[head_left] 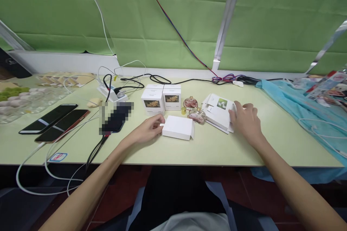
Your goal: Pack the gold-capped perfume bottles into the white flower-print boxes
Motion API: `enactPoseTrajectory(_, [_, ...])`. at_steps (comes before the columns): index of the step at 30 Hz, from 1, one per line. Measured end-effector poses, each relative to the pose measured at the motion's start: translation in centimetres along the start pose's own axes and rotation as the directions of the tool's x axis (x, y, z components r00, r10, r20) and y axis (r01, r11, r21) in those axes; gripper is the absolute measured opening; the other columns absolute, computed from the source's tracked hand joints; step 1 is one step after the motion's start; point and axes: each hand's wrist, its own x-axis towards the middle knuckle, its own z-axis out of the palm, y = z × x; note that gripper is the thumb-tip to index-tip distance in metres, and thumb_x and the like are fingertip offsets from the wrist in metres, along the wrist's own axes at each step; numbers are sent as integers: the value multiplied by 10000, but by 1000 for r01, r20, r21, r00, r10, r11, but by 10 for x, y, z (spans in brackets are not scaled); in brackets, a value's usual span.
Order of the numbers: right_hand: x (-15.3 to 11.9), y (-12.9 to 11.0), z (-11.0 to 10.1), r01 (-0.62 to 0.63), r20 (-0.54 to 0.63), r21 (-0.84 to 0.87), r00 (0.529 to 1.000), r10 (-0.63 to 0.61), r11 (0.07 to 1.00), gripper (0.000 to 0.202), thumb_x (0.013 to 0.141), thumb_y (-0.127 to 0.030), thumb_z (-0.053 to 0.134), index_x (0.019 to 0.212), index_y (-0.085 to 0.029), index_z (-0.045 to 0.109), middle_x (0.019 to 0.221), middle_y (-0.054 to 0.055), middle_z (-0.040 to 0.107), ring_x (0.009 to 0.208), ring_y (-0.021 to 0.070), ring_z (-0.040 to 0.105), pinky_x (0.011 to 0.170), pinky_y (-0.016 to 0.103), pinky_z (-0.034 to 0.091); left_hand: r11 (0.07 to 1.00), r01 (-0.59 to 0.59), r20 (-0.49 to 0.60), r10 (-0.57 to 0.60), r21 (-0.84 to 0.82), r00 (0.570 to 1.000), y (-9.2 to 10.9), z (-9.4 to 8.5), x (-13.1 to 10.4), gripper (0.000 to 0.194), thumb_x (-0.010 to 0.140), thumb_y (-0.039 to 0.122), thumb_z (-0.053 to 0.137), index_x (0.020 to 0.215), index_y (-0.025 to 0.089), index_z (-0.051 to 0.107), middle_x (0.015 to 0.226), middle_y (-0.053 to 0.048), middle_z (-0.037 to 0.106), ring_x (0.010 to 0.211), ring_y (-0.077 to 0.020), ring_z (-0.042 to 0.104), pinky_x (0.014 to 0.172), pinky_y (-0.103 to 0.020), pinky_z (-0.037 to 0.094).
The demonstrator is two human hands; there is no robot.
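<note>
A plain white box (pixel 177 127) lies on its side on the table, a flap sticking out at its right end. The curled fingers of my left hand (pixel 150 128) pinch the flap at its left end. My right hand (pixel 246 121) has thumb and forefinger closed on the right edge of a flat white carton (pixel 219 106) printed with a flower picture. That carton tops a small stack. Between the boxes sit two ornate glass perfume bottles, one behind (pixel 190 102) and one in front (pixel 197 116), beside a tiny yellow vial (pixel 183 110).
Several white boxes with flower pictures (pixel 153 103) stand upright behind. Phones (pixel 48 119) and a pixelated dark device (pixel 119 117) lie left, among cables and a power strip (pixel 112 94). Egg-like items fill clear trays (pixel 27 103). Blue cloth (pixel 292 104) covers the right side.
</note>
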Motion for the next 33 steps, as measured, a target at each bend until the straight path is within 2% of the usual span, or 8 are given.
enactPoseTrajectory(3, [-11,-11,-3,181,-320,11,932,-168,983,405,991,-351,427,1306,-151,587,1342,256,475,1298,442,430,1000,649,390,995,38,-6,-39,-91,999,-6,0,-2,236,875,391,603,938,225,449,615,65,526,511,-92,473,499,-201,356])
enactPoseTrajectory(6, [-28,-34,-9,436,-450,105,823,-348,894,283,994,-272,471,1219,-193,623,1251,205,565,1241,367,518,1040,597,414,994,35,-16,-37,-106,999,-10,-1,-1,255,876,397,624,959,225,455,589,76,510,481,-85,453,481,-197,340])
enactPoseTrajectory(9, [-48,-63,-11,724,-359,255,686,-633,640,244,1002,-214,470,1177,-213,641,1120,166,650,1113,296,617,964,485,526,997,8,-12,-9,-73,1000,-8,-1,0,275,869,397,638,1045,209,541,675,42,575,514,-82,456,476,-193,317])
enactPoseTrajectory(13, [-61,-98,-5,832,-156,323,517,-841,451,370,1028,-331,482,1329,-140,580,1304,210,638,1291,331,578,1069,511,510,994,-105,29,105,12,994,1,-2,0,313,857,403,650,1076,182,688,1024,-83,717,888,-185,636,724,-257,505])
enactPoseTrajectory(16, [-60,-111,4,823,-18,313,504,-864,473,517,1010,-394,533,1451,-127,493,1505,245,513,1419,356,490,1136,547,465,993,-112,40,110,44,993,7,-4,-1,354,869,427,639,1112,186,727,998,-90,733,979,-230,640,795,-288,523])
enactPoseTrajectory(24, [-68,-91,16,820,21,221,537,-843,528,457,1012,-211,520,1457,-110,510,1520,208,525,1409,318,525,1139,472,493,997,14,-16,-13,81,1000,4,-18,-5,469,846,511,659,1154,162,718,539,23,502,484,-113,415,461,-226,304])
enactPoseTrajectory(29, [-75,-69,9,800,36,226,564,-825,556,434,1005,-172,503,1434,-118,538,1493,217,549,1390,322,546,1103,490,525,993,11,-13,-10,113,1000,10,-25,-6,438,875,515,628,1157,188,700,522,35,484,459,-112,428,462,-226,327])
enactPoseTrajectory(33, [-81,-46,-3,775,70,216,594,-801,594,456,982,-117,491,1435,-126,538,1489,211,555,1378,329,558,1108,500,520,968,-27,-58,43,248,997,23,-27,-3,410,904,505,585,1128,183,703,647,4,599,500,-109,467,491,-233,364])
